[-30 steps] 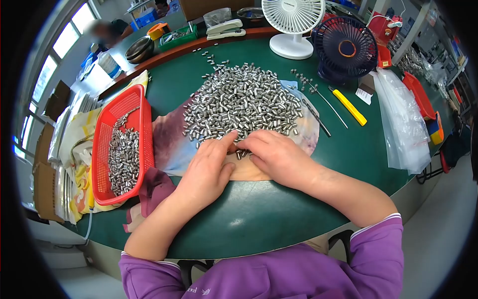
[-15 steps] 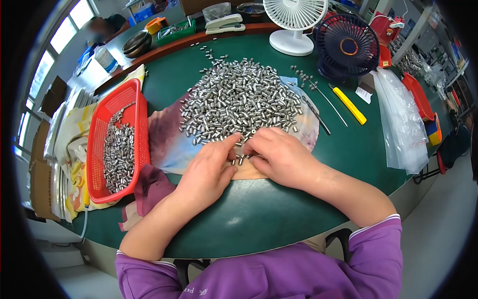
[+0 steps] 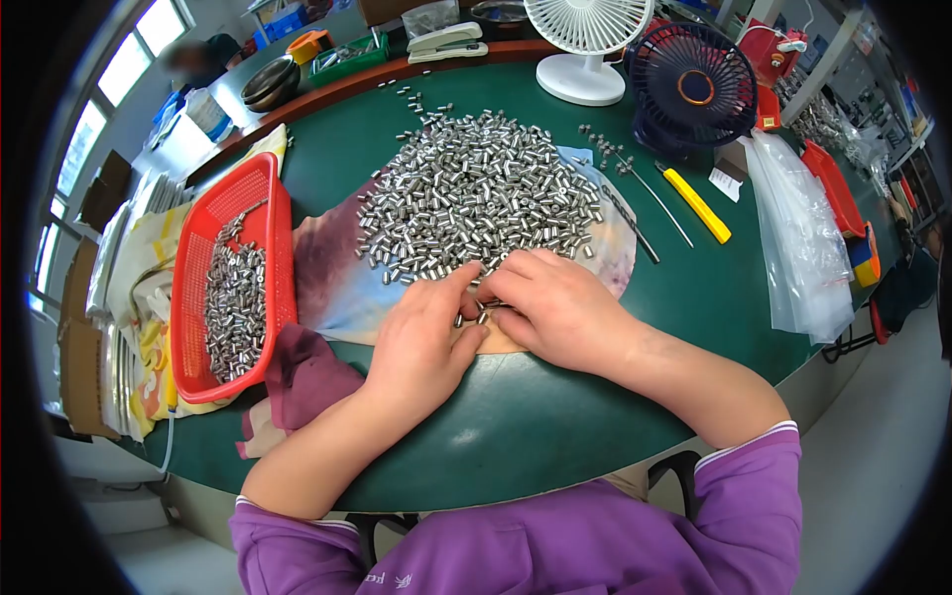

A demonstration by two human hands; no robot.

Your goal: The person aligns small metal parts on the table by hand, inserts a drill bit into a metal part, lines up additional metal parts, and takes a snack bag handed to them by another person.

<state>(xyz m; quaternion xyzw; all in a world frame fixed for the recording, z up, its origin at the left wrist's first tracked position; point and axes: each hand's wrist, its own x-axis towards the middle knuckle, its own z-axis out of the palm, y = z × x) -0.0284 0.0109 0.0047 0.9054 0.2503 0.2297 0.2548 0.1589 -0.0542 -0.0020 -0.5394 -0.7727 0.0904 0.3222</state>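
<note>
A heap of small shiny metal cylinders (image 3: 476,188) lies on a patterned cloth (image 3: 332,263). At its near edge my left hand (image 3: 421,332) is curled inward, index fingertip by the heap and thumb nearer me. A few loose metal cylinders (image 3: 483,317) show between the two hands, partly covered by fingers. My right hand (image 3: 560,307) faces it, fingers bent toward the thumb around cylinders; the exact grip is partly hidden. To the left, a red plastic basket (image 3: 282,238) holds many similar cylinders.
Behind the heap stand a white fan (image 3: 585,74) and a dark fan (image 3: 694,94). A yellow utility knife (image 3: 697,206), thin rods and clear plastic bags (image 3: 798,248) lie right. A maroon cloth (image 3: 302,372) sits by the basket. Another person (image 3: 203,61) is at the far left.
My right hand's fingers have shifted slightly left, closer to my left hand. The cylinders between the hands have moved and are more covered. The left hand has barely moved.
</note>
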